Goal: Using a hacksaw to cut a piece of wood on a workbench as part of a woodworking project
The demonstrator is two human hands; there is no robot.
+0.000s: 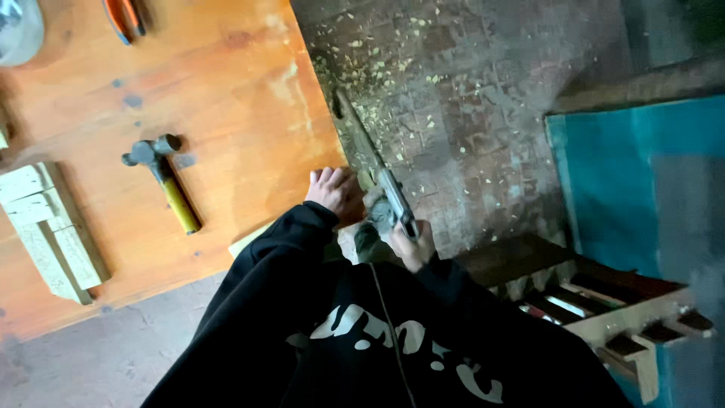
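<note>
At the right edge of the workbench (226, 113), my left hand (336, 193) lies flat, fingers together and pressed down at the bench corner, knuckles up. Whether they pin something beneath them I cannot tell; a pale corner of wood (249, 240) shows just below my sleeve. My right hand (408, 243) is closed in a fist around the near end of a hand plane (393, 200), fingers wrapped on its grip.

The hand plane: grey metal body, narrow, dull and blurred; detail of the blade not readable. Beyond it runs a long thin strip of wood (356, 132), greyish-brown, lying along the bench edge. Plane and strip share one long axis, running from my body up and slightly left, away from me. The plane's far end points away along the strip; its near end is in my right fist.

Further out: pale wood shavings (377, 53) scattered over the dark tiled floor (468, 113) beside the bench. On the bench, a hammer (162, 181) with yellow handle, head away from me, well apart from my hands. Stacked pale wood blocks (49, 230) at the left edge. A teal panel (627, 181) stands to my right.
</note>
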